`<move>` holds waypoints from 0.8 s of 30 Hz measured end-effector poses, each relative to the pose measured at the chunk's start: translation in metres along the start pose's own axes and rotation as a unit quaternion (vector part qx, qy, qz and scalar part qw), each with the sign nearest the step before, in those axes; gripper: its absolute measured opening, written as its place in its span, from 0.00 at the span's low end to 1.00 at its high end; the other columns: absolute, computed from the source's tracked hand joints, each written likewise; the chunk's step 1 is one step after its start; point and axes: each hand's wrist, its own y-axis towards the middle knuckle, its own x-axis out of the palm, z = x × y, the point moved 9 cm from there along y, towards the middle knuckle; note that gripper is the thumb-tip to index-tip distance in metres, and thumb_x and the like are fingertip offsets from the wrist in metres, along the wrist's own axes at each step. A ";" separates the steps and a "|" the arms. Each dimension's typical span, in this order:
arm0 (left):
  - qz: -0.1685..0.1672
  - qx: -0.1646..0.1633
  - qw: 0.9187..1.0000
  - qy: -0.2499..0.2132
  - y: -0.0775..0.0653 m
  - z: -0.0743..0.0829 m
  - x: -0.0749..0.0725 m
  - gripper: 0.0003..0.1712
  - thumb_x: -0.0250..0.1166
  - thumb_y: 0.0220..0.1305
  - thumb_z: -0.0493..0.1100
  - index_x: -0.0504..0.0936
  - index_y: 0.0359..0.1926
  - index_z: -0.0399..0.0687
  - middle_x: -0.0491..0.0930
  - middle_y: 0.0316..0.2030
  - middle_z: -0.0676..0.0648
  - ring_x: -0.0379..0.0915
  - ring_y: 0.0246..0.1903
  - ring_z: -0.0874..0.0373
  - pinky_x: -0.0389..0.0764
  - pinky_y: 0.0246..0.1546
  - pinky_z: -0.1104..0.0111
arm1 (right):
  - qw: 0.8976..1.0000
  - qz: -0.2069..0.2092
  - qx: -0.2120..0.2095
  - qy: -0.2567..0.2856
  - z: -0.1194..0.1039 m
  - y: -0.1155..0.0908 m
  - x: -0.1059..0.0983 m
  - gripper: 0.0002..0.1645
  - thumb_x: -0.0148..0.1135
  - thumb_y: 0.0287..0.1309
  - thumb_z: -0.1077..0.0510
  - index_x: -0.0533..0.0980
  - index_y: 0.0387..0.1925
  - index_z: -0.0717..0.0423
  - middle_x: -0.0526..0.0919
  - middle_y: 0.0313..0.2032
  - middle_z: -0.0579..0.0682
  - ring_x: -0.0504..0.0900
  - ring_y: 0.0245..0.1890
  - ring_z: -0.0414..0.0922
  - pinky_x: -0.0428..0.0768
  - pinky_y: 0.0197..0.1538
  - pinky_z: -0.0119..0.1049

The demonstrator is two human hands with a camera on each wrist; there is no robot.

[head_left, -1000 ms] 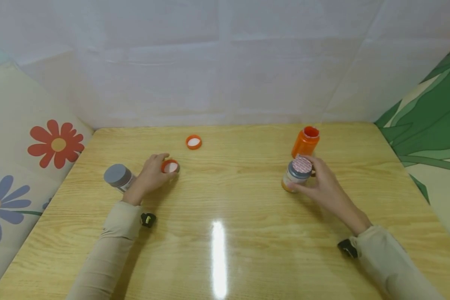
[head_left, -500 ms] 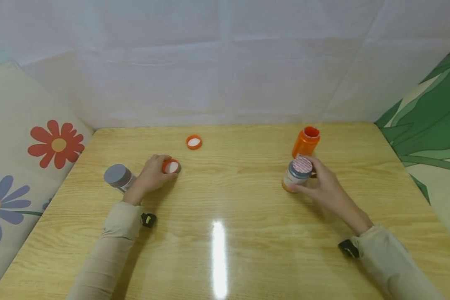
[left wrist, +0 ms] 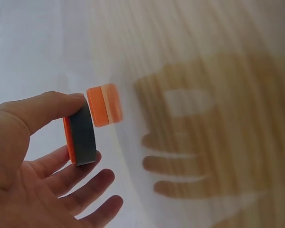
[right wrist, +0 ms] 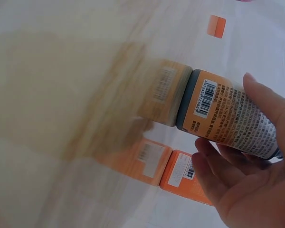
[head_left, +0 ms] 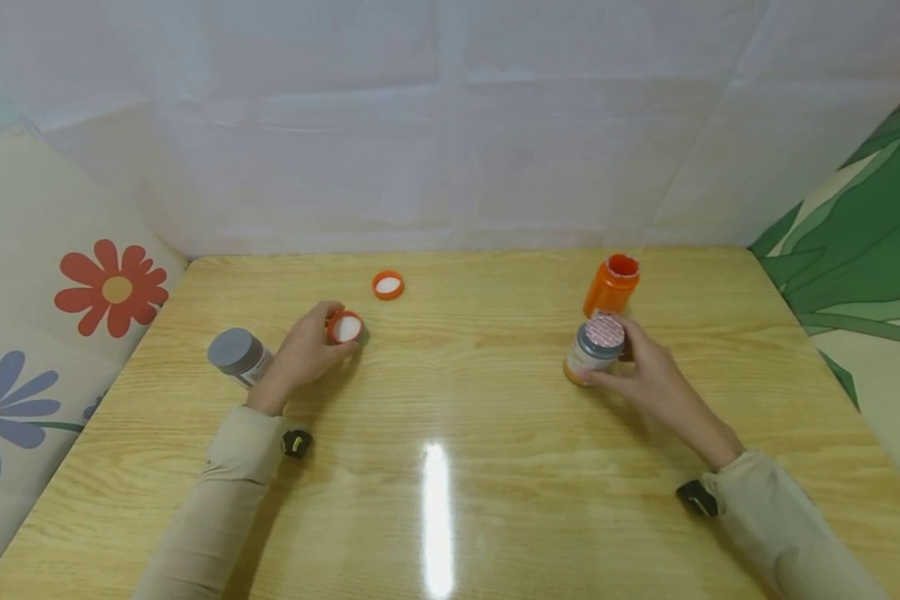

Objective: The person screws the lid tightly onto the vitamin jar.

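Observation:
My left hand pinches a round bottle cap by its rim. In the head view its orange inner edge and white liner face up; the left wrist view shows a dark grey outer wall on the cap, held on edge between thumb and fingers. My right hand grips a supplement bottle, grey with an orange-and-white label, standing on the table. A patterned seal covers its uncapped mouth. Barcode and small print show on the bottle in the right wrist view.
An orange bottle with an open mouth stands just behind the gripped bottle. An orange cap lies liner up at the back. Near my left wrist stands a grey-capped bottle, partly hidden. The glossy wooden table meets a white-covered wall.
My left hand has shifted the cap slightly right and away from me, turning its liner more toward the head camera. The right hand and its bottle stay nearly still.

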 end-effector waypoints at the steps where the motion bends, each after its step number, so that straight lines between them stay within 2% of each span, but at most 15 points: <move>1: 0.003 0.002 1.000 -0.003 0.000 0.001 0.000 0.35 0.68 0.61 0.38 0.65 0.65 0.30 0.72 0.60 0.28 0.72 0.56 0.36 0.74 0.57 0.45 | 1.000 0.000 0.002 0.000 0.000 0.000 0.000 0.49 0.74 0.53 0.54 0.58 0.69 0.68 0.72 0.61 0.71 0.77 0.55 0.65 0.77 0.57 0.61; 7: 0.024 0.018 1.000 -0.009 -0.001 0.007 -0.002 0.34 0.70 0.59 0.39 0.68 0.62 0.30 0.74 0.58 0.30 0.71 0.57 0.37 0.72 0.59 0.45 | 1.000 0.000 0.005 -0.003 0.000 0.000 -0.001 0.49 0.75 0.52 0.53 0.59 0.68 0.67 0.73 0.60 0.70 0.78 0.54 0.64 0.78 0.57 0.60; 14: 0.033 0.053 0.998 -0.012 -0.005 0.019 0.000 0.35 0.71 0.59 0.37 0.68 0.63 0.26 0.73 0.57 0.27 0.68 0.60 0.34 0.68 0.64 0.43 | 1.000 0.001 -0.003 -0.005 -0.002 -0.002 0.001 0.47 0.76 0.51 0.53 0.61 0.66 0.66 0.75 0.58 0.69 0.80 0.52 0.63 0.80 0.55 0.59; 24: 0.036 0.049 0.998 -0.006 -0.010 0.024 0.004 0.36 0.71 0.58 0.38 0.68 0.63 0.27 0.72 0.58 0.27 0.67 0.61 0.33 0.66 0.65 0.42 | 1.000 -0.020 0.001 0.015 -0.001 -0.002 0.007 0.45 0.74 0.53 0.52 0.61 0.65 0.66 0.75 0.59 0.69 0.79 0.54 0.63 0.80 0.57 0.58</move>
